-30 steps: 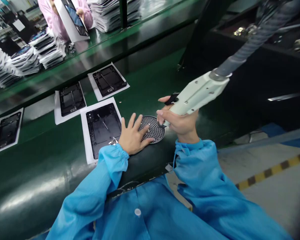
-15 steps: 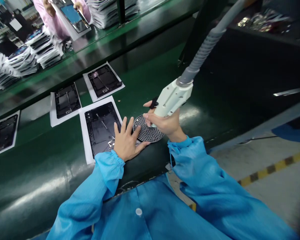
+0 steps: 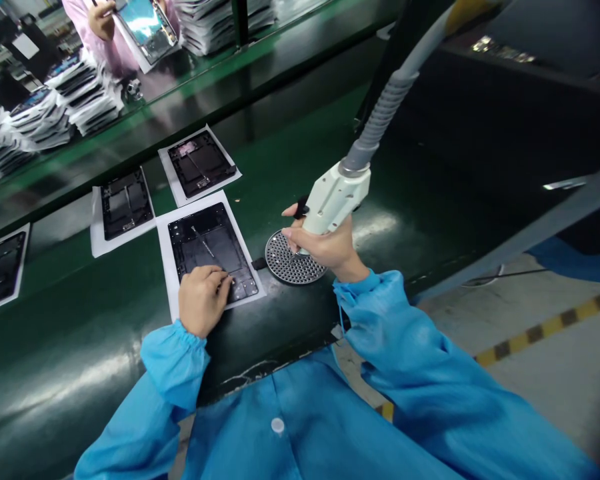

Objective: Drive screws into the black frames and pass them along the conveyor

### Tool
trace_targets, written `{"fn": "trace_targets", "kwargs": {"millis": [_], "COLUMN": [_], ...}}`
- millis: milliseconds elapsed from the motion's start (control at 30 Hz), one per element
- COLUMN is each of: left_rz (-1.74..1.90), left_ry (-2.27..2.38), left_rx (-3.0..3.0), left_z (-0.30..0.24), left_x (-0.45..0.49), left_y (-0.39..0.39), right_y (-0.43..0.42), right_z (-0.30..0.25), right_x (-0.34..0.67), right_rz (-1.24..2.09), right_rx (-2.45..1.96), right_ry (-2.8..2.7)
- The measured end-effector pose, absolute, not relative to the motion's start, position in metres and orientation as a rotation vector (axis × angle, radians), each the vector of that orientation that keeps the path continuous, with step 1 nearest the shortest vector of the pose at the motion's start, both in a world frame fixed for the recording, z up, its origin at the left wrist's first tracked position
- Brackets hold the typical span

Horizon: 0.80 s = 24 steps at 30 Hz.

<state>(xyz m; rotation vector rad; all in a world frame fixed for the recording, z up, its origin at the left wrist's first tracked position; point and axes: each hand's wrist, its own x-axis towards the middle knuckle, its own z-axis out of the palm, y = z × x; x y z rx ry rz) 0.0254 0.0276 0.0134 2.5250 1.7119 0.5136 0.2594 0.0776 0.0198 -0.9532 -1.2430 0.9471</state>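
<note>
My right hand (image 3: 330, 247) is wrapped round a white handheld tool (image 3: 334, 200) with a grey ribbed hose at its top. The tool's lower end is over a round metal plate full of small holes (image 3: 295, 270), lying on the green bench. My left hand (image 3: 203, 300) rests at the lower edge of a black tablet housing (image 3: 205, 243) on a white sheet. Its fingers are curled and pinched together; whatever is between them is hidden. A thin strip runs along the inside of the housing. A small black piece (image 3: 259, 264) lies between the housing and the plate.
More black housings on white sheets lie at the far side (image 3: 200, 163), beyond to the left (image 3: 127, 205) and at the left edge (image 3: 3, 270). Stacks of sheets (image 3: 85, 97) stand behind a rail. Across it, a person's hand (image 3: 101, 20) holds a panel.
My left hand has moved left from beside the perforated plate onto the housing, and its spread fingers have curled in. My right hand still holds the tool over the plate, nearly unmoved.
</note>
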Motion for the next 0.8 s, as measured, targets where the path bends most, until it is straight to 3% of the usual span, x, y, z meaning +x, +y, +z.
{"fn": "trace_targets", "kwargs": {"millis": [500,800], "left_rz": [0.195,0.434], "left_ry": [1.640,1.579], "left_rx": [2.176,1.796], "left_z": [0.019,0.021], "left_x": [0.023,0.007], "left_y": [0.048,0.026], "right_y": [0.069,0.061], "right_z": [0.035,0.039], "right_x": [0.255,0.234], "right_rz": [0.801,0.903], "right_rx": [-0.871,-0.829], "right_ry": [-1.239,-1.272]}}
